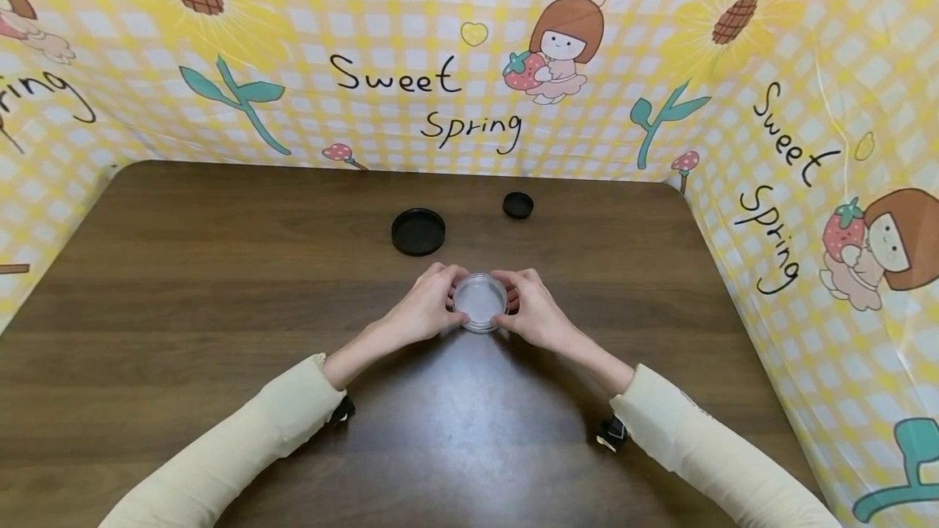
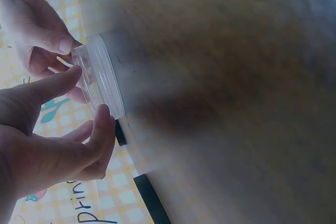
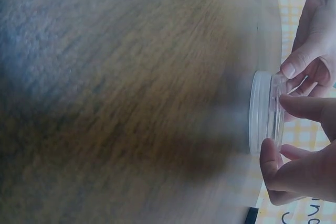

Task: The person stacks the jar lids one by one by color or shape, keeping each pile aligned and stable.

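A clear, shallow round plastic container (image 1: 480, 302) is between my two hands near the middle of the table, its round face upward. My left hand (image 1: 423, 305) grips its left side, thumb at the near edge and fingers at the far edge. On the opposite side my right hand (image 1: 539, 310) grips it the same way. In the left wrist view the container (image 2: 102, 77) shows a ridged, see-through wall. The right wrist view has the container (image 3: 266, 113) low over the wood; whether it touches the tabletop I cannot tell.
Beyond the hands, a larger black round lid-like piece (image 1: 418, 232) lies on the brown wooden table (image 1: 220, 283). A smaller black round piece (image 1: 517, 205) lies farther back to the right. Yellow checked cloth (image 1: 396, 15) with printed flowers walls the back and sides.
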Demonstrator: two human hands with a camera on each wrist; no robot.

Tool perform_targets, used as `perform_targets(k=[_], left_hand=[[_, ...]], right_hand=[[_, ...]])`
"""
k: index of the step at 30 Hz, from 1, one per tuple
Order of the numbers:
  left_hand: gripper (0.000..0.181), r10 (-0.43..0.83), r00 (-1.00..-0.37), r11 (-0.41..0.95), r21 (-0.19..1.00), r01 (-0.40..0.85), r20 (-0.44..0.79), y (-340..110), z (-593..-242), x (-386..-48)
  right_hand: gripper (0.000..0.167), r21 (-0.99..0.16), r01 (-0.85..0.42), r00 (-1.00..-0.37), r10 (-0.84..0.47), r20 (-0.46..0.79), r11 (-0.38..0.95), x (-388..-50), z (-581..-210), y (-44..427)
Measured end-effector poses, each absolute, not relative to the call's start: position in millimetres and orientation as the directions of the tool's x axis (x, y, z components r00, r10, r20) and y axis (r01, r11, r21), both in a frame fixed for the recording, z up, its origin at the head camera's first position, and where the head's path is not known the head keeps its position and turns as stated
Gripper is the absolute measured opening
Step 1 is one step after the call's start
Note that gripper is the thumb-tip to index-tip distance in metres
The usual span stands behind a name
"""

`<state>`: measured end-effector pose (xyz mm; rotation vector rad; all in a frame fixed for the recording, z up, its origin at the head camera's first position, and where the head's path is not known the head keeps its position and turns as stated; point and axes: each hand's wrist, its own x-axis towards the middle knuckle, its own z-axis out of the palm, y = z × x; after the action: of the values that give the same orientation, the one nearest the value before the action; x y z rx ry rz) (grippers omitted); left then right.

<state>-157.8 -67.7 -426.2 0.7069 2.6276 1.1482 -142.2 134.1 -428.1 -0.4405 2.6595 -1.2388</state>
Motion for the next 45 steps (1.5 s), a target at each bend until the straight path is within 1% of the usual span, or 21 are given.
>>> perform_targets(k=[12, 18, 26, 32, 40, 45], left_hand=[[0.060, 0.501, -0.865, 0.563, 0.753, 0.340, 0.017, -68, -428, -158], [0.059, 0.509, -0.861, 0.558, 0.755, 0.344, 0.016, -70, -426, -158], [0.057, 0.513, -0.855, 0.551, 0.733, 0.399, 0.080, -78, -426, -159], [0.057, 0.518, -0.851, 0.560, 0.719, 0.413, 0.085, -85, -427, -158], [0.055, 0.474, -0.879, 0.577, 0.736, 0.353, 0.050, -107, -428, -160], [0.051, 0.447, -0.894, 0.584, 0.743, 0.328, 0.043, -128, -423, -168]], right_hand=[[0.066, -0.762, -0.210, -0.938, -0.347, -0.021, 0.613, -142, -427, 135], [0.068, -0.763, -0.239, -0.929, -0.370, 0.000, 0.601, -140, -427, 136], [0.068, -0.769, -0.265, -0.924, -0.381, 0.031, 0.581, -139, -426, 138], [0.064, -0.745, -0.267, -0.923, -0.383, 0.017, 0.611, -141, -424, 135], [0.056, -0.709, -0.311, -0.920, -0.387, 0.059, 0.633, -149, -420, 130], [0.050, -0.713, -0.274, -0.926, -0.376, 0.016, 0.645, -157, -415, 123]])
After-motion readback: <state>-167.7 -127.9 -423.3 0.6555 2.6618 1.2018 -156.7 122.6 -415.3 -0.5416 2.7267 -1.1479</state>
